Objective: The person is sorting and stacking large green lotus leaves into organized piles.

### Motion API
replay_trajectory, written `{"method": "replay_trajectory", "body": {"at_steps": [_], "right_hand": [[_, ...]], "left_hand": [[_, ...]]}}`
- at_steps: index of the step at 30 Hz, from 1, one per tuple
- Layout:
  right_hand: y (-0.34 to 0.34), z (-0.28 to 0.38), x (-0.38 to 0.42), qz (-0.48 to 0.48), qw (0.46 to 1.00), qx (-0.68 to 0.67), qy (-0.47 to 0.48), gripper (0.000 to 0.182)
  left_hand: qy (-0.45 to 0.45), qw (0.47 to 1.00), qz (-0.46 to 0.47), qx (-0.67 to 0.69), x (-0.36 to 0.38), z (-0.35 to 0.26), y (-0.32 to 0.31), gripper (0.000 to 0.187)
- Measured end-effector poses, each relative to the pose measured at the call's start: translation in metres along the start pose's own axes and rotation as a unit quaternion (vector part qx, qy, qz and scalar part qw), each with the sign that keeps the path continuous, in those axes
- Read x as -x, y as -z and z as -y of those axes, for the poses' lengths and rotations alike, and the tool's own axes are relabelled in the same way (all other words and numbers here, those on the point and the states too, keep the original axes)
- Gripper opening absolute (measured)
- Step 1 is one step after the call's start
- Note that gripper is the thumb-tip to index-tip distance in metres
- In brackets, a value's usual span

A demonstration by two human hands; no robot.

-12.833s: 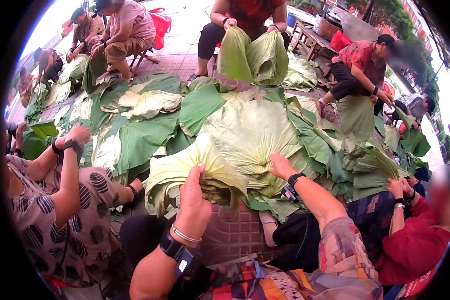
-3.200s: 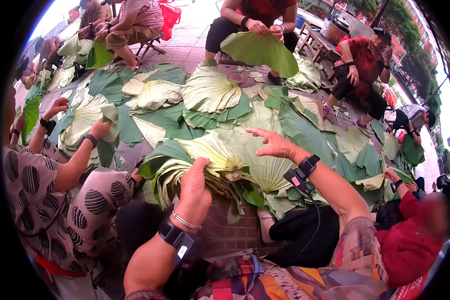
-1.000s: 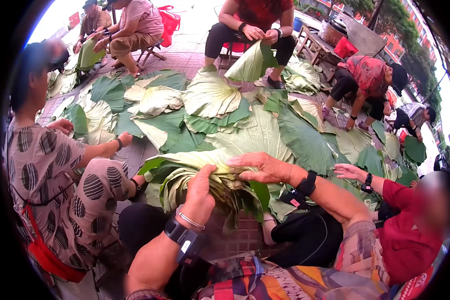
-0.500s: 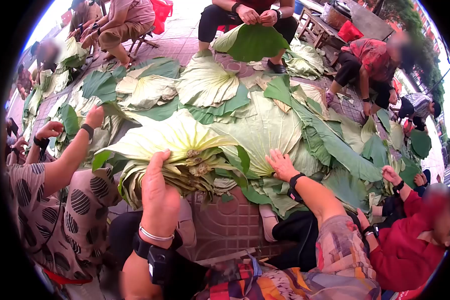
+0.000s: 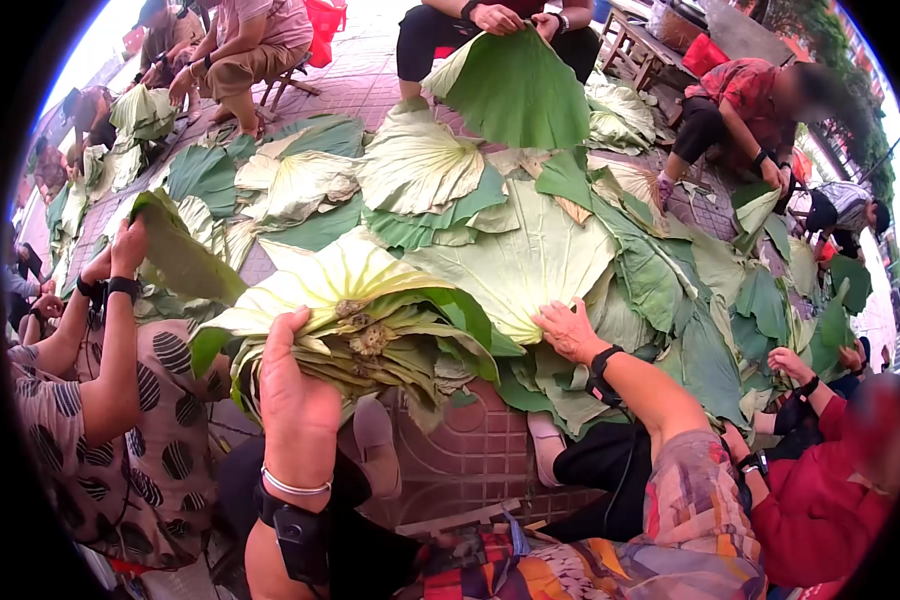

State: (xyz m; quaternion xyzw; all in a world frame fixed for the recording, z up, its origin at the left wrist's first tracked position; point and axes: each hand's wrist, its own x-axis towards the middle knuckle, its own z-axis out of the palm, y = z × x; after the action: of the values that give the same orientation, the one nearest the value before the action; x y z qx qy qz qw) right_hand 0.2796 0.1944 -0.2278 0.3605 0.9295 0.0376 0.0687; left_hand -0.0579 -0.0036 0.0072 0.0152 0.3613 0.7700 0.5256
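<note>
Nothing we can actually read in this one, tbh; we can't make out a single word, brand, number or sign; the black wrist box (image 5: 302, 545) strapped on our left wrist gives us no legible lettering, and the smaller dark wrist device (image 5: 601, 386) on our right one is too tiny to tell; same for the red bag (image 5: 323, 28) at the top, we can't pick out any print on it; way off in the background it's all too small for us to read.
</note>
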Motion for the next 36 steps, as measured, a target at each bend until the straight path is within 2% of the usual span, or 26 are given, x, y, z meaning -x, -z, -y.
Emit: {"method": "replay_trajectory", "body": {"at_steps": [2,3,5,8,10,15,18,19,22,24,25,26,28,29,30,33,36], "right_hand": [[0.017,0.002,-0.009,-0.061,0.994,-0.090,-0.030,0.028],[0.027,-0.005,-0.031,-0.072,0.974,-0.186,-0.110,0.022],[0.060,-0.008,-0.049,-0.113,0.944,-0.278,-0.140,0.025],[0.101,-0.019,-0.061,-0.189,0.921,-0.296,-0.169,0.029],[0.141,-0.038,-0.067,-0.278,0.907,-0.291,-0.125,0.030],[0.213,-0.046,-0.059,-0.343,0.850,-0.368,-0.158,0.034],[0.224,-0.040,-0.057,-0.372,0.829,-0.399,-0.122,0.031],[0.238,-0.028,-0.055,-0.373,0.830,-0.398,-0.116,0.031],[0.285,0.031,-0.033,-0.373,0.820,-0.427,-0.079,0.026],[0.306,0.075,-0.010,-0.286,0.820,-0.495,-0.008,0.023],[0.291,0.087,-0.009,-0.313,0.872,-0.363,0.100,0.025],[0.275,0.099,-0.006,-0.329,0.895,-0.223,0.204,0.027],[0.279,0.113,0.006,-0.212,0.925,-0.236,0.209,0.028],[0.267,0.120,0.010,-0.207,0.914,-0.261,0.232,0.030],[0.258,0.122,0.010,-0.201,0.903,-0.281,0.254,0.031],[0.247,0.116,0.011,-0.201,0.883,-0.317,0.282,0.029],[0.246,0.115,0.012,-0.168,0.878,-0.332,0.301,0.030]], "left_hand": [[-0.009,1.000,0.002,0.003,-0.001,0.001,0.003,0.022],[-0.013,1.000,0.007,0.009,0.000,0.006,0.008,0.022],[-0.019,1.000,0.002,0.006,0.000,0.000,0.003,0.021],[-0.026,0.999,-0.013,0.016,0.002,-0.001,0.004,0.022],[-0.029,0.999,-0.011,0.020,0.002,0.004,0.012,0.024],[-0.018,1.000,-0.006,0.008,0.011,0.007,0.003,0.023],[-0.014,1.000,0.016,0.003,0.019,0.016,0.001,0.020],[0.009,1.000,0.026,0.011,0.017,0.020,0.004,0.013],[0.072,0.997,0.032,0.006,0.018,0.037,-0.003,0.016],[0.112,0.992,0.050,-0.006,0.020,0.049,-0.002,0.019],[0.132,0.990,0.058,0.000,0.017,0.055,0.001,0.020],[0.142,0.988,0.053,0.001,0.018,0.061,0.002,0.024],[0.141,0.986,0.091,0.021,0.018,0.064,0.000,0.023],[0.138,0.983,0.114,0.035,0.010,0.073,0.009,0.031],[0.138,0.983,0.114,0.036,0.013,0.072,0.005,0.031],[0.119,0.982,0.135,0.051,0.025,0.071,-0.004,0.053],[0.164,0.971,0.164,0.054,0.025,0.070,-0.002,0.055]]}}
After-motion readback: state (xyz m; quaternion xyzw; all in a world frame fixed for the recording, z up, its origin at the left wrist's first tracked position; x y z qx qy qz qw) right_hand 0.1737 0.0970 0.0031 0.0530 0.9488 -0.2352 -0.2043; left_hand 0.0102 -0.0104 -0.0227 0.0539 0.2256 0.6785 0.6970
